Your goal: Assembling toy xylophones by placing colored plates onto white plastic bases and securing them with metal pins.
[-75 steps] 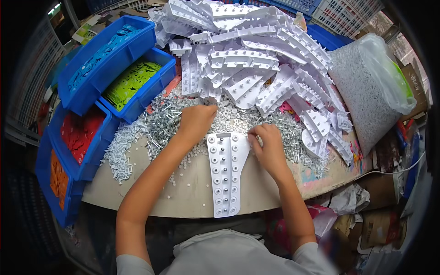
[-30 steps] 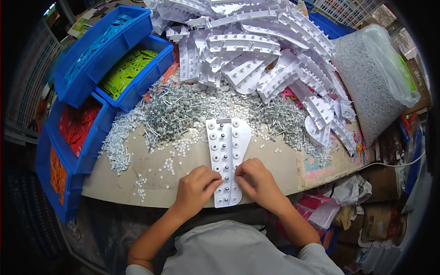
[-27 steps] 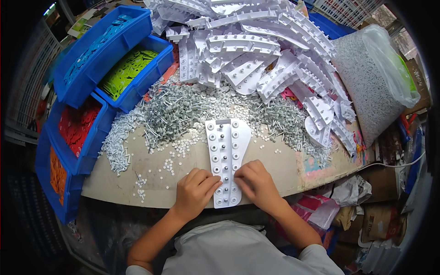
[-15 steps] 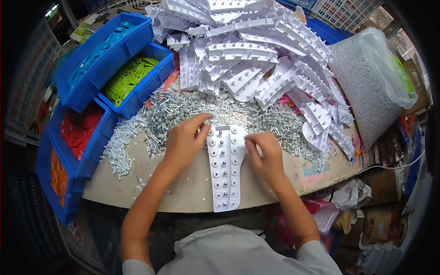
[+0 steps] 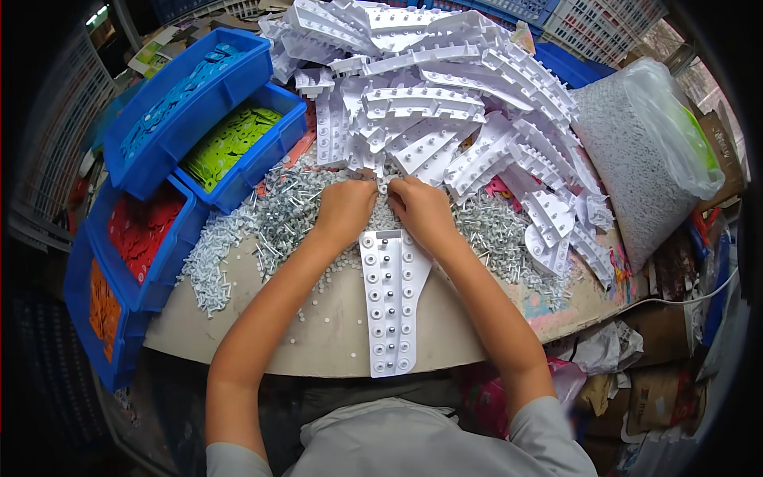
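Note:
My left hand [image 5: 347, 209] and my right hand [image 5: 421, 208] are close together over the heap of small white round caps [image 5: 384, 216], at the front of the stacked white parts. Both have their fingers curled in and pressed together, and whatever they hold is too small or hidden to name. Below them, between my forearms, lies a white plastic part [image 5: 401, 296], wide at the far end and narrow at the table's front edge. Two rows of round caps run along its sides, with a line of metal pins down the middle channel.
Grey metal pins [image 5: 290, 207] and white pins [image 5: 211, 274] lie in heaps. Stacked white plastic parts [image 5: 425, 103] fill the back. Blue bins [image 5: 163, 163] with blue, green, red and orange pieces stand left. A full clear bag [image 5: 620, 151] stands right, beside cardboard.
Both hands have moved forward and inward, from beside the white plastic part to the caps beyond its far end. My right hand has also come left. The view has shifted slightly.

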